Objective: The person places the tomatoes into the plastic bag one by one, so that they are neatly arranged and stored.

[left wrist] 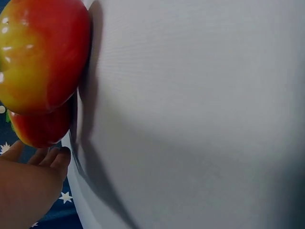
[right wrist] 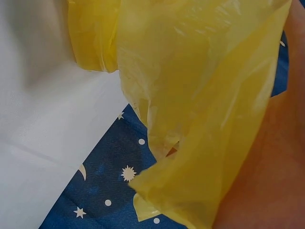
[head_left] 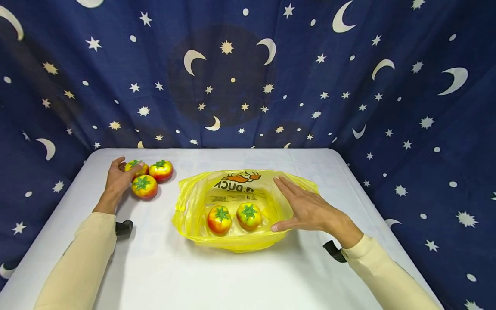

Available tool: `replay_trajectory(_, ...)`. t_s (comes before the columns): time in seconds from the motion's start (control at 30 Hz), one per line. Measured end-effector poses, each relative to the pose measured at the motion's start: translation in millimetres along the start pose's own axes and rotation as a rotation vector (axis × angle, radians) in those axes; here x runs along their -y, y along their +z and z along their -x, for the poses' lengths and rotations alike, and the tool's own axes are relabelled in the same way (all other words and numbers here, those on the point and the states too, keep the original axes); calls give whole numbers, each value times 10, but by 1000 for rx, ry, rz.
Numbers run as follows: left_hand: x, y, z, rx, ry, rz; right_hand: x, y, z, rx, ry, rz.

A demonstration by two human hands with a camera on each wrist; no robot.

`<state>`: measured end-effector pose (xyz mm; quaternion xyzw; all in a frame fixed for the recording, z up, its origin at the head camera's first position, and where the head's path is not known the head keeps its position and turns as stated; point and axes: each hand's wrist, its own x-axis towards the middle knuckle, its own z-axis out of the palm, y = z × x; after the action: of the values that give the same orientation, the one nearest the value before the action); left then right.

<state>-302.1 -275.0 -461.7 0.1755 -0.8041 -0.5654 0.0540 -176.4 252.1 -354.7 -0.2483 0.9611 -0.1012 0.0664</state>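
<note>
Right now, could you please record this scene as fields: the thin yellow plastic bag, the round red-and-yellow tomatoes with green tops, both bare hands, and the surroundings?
Container: thin yellow plastic bag, mouth open, dark lettering mirrored on its far wall
Inside bag: two round red-and-yellow tomatoes with green tops, side by side
Outside bag: three similar tomatoes, clustered left of it
Left hand: at the cluster's back-left tomato, thumb overlapping it; firmness of grip unclear
Right hand: fingers straight, at the bag's right side
Surface: white table
Backdrop: dark-blue curtain with pale moons and stars
</note>
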Motion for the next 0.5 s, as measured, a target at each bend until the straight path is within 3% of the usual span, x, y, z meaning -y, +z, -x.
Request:
replay_trajectory(0.2, 45, 3, -17, 36, -34, -31, 3, -11, -6, 4, 1, 2)
replay_trajectory(0.5, 60, 14, -41, 63, -25, -87, 6, -6, -4, 2, 2, 3)
